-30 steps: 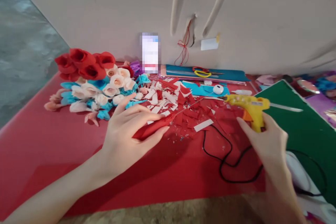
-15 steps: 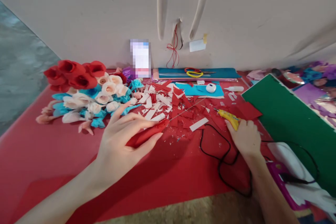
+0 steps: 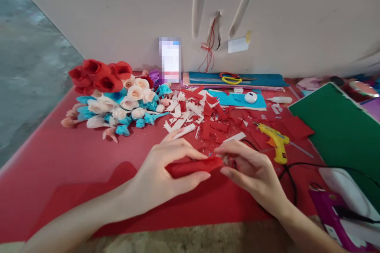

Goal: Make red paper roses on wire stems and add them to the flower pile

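Note:
My left hand (image 3: 170,162) is wrapped round a red paper flower (image 3: 192,167), held sideways low over the table. My right hand (image 3: 249,166) is at the flower's narrow right end, thumb below and fingers above it; its other fingers curl in behind. What lies within the right palm is partly hidden. To the right of that hand lies a yellow hot glue gun (image 3: 277,140), a clear glue stick (image 3: 301,149) poking from its back and its nozzle pointing left.
Paper flowers (image 3: 118,102) in red, white and blue heap at the left. Red and white paper scraps (image 3: 190,110) cover the middle. Scissors (image 3: 231,79) lie at the back near a propped phone (image 3: 170,59). A green board (image 3: 335,122) and black cord (image 3: 292,182) are at the right.
My right hand has let go of the glue gun, now lying on the table, and moved left to the red flower. The view has shifted left. A thin glue strand no longer shows.

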Demonstrator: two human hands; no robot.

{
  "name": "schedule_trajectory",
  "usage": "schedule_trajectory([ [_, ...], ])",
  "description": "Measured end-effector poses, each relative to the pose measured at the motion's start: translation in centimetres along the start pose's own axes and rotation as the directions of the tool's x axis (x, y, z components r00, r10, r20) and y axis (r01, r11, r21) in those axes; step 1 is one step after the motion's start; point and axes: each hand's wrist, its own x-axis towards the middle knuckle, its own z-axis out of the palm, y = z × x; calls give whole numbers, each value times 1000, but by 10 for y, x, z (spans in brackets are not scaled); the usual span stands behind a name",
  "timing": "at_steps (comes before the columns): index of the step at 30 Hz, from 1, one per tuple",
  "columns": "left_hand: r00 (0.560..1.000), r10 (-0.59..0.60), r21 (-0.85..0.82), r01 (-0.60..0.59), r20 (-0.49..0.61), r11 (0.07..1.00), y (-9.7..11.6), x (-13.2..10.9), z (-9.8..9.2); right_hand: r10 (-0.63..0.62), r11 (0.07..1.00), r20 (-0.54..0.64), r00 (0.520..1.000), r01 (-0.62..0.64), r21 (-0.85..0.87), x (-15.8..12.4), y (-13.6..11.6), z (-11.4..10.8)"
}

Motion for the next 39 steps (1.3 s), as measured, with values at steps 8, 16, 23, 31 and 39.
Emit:
schedule_trajectory([
  [8,995,-38,-120,49,91,992,6,-4,-3,-23,971,65,998,7,238,-1,1,11],
  [16,984,-97,-229,130,150,965,5,-4,-2,-42,967,86,995,19,256,-3,0,10],
  [23,960,-138,-233,196,243,953,3,0,0,-35,968,97,995,10,251,-8,6,7],
  [31,938,-161,-317,261,308,912,0,2,3,-130,977,166,977,98,190,-10,7,1],
  [39,891,-218,-360,370,399,856,0,2,1,-283,959,154,947,274,80,-4,3,-2],
])
